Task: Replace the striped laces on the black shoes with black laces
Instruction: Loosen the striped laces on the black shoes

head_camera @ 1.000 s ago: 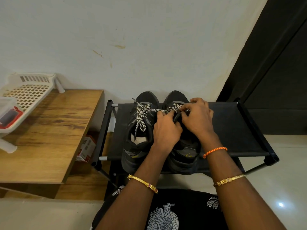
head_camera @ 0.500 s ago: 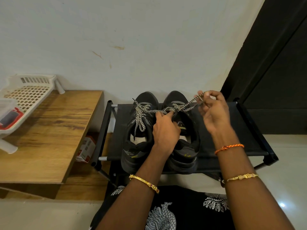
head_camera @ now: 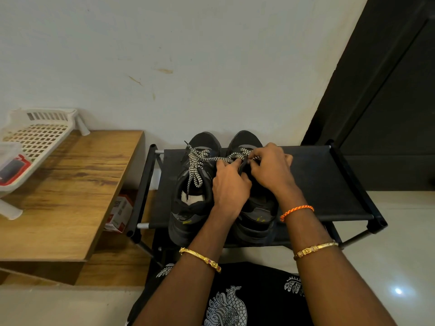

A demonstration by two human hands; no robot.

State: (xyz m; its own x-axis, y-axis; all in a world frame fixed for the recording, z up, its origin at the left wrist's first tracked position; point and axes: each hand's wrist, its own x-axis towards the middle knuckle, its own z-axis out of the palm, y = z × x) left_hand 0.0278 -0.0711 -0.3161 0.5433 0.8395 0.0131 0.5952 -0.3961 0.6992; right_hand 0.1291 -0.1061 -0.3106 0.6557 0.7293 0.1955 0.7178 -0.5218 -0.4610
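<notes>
Atop the shoe rack (head_camera: 317,175), both hands work at unlacing: right hand (head_camera: 270,171) pinches the striped lace (head_camera: 221,158) above the right black shoe (head_camera: 256,208), left hand (head_camera: 229,184) steadying beside this grip; next, draw it free from its eyelets.

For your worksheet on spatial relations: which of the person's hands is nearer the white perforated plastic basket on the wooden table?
Left. The left hand lies between the basket and the right hand, which works farther away over the right-side shoe.
</notes>
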